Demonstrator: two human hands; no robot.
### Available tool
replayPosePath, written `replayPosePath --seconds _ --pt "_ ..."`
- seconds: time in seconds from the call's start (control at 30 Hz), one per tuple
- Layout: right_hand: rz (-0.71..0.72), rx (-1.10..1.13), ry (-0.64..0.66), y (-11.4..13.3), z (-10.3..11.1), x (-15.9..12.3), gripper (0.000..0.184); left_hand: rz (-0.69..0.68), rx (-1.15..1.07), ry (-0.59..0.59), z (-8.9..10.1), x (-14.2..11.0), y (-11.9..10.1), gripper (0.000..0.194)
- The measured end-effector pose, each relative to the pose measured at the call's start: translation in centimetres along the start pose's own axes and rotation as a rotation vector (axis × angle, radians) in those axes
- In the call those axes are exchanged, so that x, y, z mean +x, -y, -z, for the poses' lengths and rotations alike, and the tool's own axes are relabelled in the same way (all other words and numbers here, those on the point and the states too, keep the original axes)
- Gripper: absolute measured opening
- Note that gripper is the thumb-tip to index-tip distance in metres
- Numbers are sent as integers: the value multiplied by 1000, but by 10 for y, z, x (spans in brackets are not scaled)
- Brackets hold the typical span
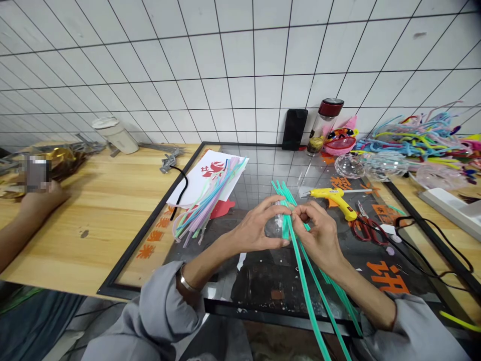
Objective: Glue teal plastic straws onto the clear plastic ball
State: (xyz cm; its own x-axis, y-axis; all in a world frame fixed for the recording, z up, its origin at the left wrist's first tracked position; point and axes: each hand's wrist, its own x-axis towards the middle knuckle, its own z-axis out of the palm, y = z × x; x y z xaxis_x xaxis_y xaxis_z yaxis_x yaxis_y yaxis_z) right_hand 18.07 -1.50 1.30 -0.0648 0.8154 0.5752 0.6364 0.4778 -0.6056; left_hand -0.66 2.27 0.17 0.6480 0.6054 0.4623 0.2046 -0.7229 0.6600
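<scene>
Green fuzzy sticks (301, 268) start at the near edge, on the right, and run up to two hands in the middle. Grey sleeves (161, 306) are pushed up, and a silver band (187, 282) sits on the left wrist. The left hand (263, 225) grips the green sticks between its thumb and fingers. Something clear shows by its palm, but I cannot tell what it is. The right hand (317, 233) touches the left one and pinches the green sticks with its fingertips. Both hands are over a shiny glass board (221, 250) with a black edge.

To the right lie red scissors (367, 222). A bit farther is a yellow glue gun (330, 193), just beyond the right hand. On the left, soft-coloured sticks (208, 200) lie partly on white paper (195, 183) with a red picture. At the far left, another person's hand (47, 194) is by a blurred patch.

Farther right, clear plastic shells (387, 165) sit before a big pile of bright sticks (421, 138). A black phone (295, 129) leans on the wall beside a bottle (321, 128) with a dark red lid. A white cup (120, 138) tilts at the far left. White tiles (233, 60) cover the wall behind everything.
</scene>
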Motion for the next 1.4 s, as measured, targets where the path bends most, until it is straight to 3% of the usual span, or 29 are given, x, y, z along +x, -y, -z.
replayPosePath --seconds 0.73,1.07,1.27,1.4 --pt "85 -49 24 0 4 1 14 -2 -13 2 -1 0 0 57" --pt "56 -24 57 1 4 -1 13 -16 -36 -21 0 1 -1 55" --pt "19 27 34 -3 8 -1 13 -5 -12 -11 0 1 1 55" --pt "78 -71 -15 -8 11 -2 20 1 -17 -12 1 1 0 54"
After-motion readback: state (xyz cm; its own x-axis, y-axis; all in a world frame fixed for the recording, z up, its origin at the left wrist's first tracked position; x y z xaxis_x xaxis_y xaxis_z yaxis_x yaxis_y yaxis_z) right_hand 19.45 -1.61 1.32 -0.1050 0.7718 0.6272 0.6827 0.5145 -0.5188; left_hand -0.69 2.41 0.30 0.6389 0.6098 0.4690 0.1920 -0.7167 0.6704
